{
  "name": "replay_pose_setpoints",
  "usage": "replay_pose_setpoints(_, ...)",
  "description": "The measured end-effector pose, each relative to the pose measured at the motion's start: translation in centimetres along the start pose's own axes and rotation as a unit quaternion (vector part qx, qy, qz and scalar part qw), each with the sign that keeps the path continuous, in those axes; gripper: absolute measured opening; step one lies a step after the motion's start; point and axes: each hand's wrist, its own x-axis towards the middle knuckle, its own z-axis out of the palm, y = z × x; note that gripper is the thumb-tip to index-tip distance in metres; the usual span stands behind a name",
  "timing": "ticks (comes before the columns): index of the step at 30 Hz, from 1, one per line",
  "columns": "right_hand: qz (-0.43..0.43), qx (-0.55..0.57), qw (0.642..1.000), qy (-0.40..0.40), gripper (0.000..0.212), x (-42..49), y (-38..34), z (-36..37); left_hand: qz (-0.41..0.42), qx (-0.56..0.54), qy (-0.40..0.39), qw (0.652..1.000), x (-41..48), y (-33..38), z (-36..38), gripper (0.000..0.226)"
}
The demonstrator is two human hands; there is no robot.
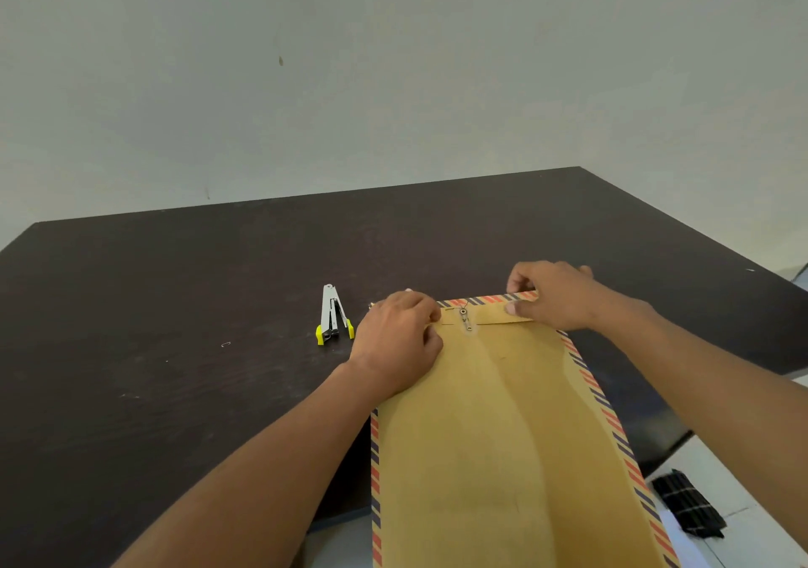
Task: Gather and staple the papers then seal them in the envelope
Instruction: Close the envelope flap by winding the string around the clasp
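Note:
A large brown envelope (494,432) with red and blue striped edges lies on the dark table (175,305), its near end hanging over the table's front edge. Its top flap is folded down, and a small metal string clasp (465,318) sits at the flap's middle. My left hand (400,344) rests on the envelope's top left corner, fingers curled at the flap next to the clasp. My right hand (553,294) pinches the flap's right end between thumb and fingers. No papers are visible. A silver stapler (333,314) with a yellow base lies left of my left hand.
A loose staple (225,344) lies on the table left of the stapler. A pale wall stands behind the table. At the lower right, below the table's edge, a dark checked cloth (688,504) lies on the light tiled floor.

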Motion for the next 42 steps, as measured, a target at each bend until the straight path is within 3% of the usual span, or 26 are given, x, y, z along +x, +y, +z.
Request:
replay_pose_setpoints(7, -0.016, 0.078, 0.995, -0.056, 0.019, 0.3, 0.4, -1.0, -0.029, 0.023, -0.052, 0.998, -0.1, 0.1, -1.1, 0.033)
replay_pose_setpoints(10, -0.017, 0.161, 0.985, -0.054, 0.015, 0.1, 1.1, -2.1, -0.049, -0.012, -0.03, 0.998, -0.3, -0.2, -1.7, 0.031)
replay_pose_setpoints(17, 0.07, 0.403, 0.912, -0.044, 0.013, -1.1, 3.2, -3.5, -0.091, -0.062, 0.031, 0.993, 0.0, -0.4, -3.2, 0.03)
replay_pose_setpoints(22, 0.135, 0.504, 0.853, 0.031, 0.012, -1.2, 4.0, -3.3, -0.098, -0.075, -0.012, 0.992, -0.4, -1.0, -2.9, 0.025)
replay_pose_setpoints(28, 0.221, 0.548, 0.8, 0.104, 0.033, -0.9, 4.1, -2.4, -0.034, -0.046, -0.047, 0.997, -1.0, -0.1, -2.9, 0.008)
replay_pose_setpoints(35, 0.27, 0.519, 0.799, 0.14, 0.034, -1.6, 5.5, -1.5, 0.036, 0.034, -0.103, 0.993, -3.8, -1.0, -5.0, 0.032)
replay_pose_setpoints(42, 0.333, 0.549, 0.744, 0.187, 0.029, -3.0, 5.6, 0.0, 0.102, 0.056, -0.019, 0.993, -9.3, -1.3, -5.9, 0.027)
